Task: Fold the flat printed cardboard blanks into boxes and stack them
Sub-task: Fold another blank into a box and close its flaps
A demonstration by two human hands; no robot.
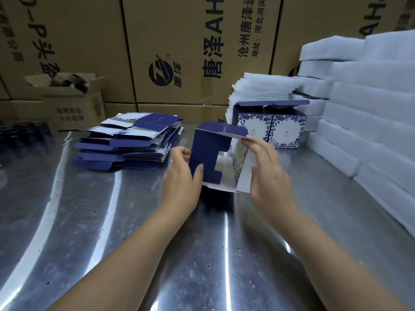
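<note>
Two formed boxes stand touching side by side on the desk, at 1 o'clock from the work in hand; their top flaps look raised rather than tucked. Neither sits on the other, so the stacking appears not yet begun.

At centre, a half-folded box is held just above the desk with its open end toward the camera. The left hand grips the navy side, thumb pressed on a notched navy flap that is partly turned inward. The right hand pinches the white inner face of the opposite flap, which is swung outward. The body is squared up, but this end is judged unclosed: the flaps remain to be folded in and locked.

At 10 o'clock lies a pile of flat blanks, loosely fanned and many sheets deep, well apart from the finished pair. By this count, the greater part of the task is left.

White foam sheets are heaped at 2 to 3 o'clock, and brown cartons wall the far edge at 12 o'clock.
</note>
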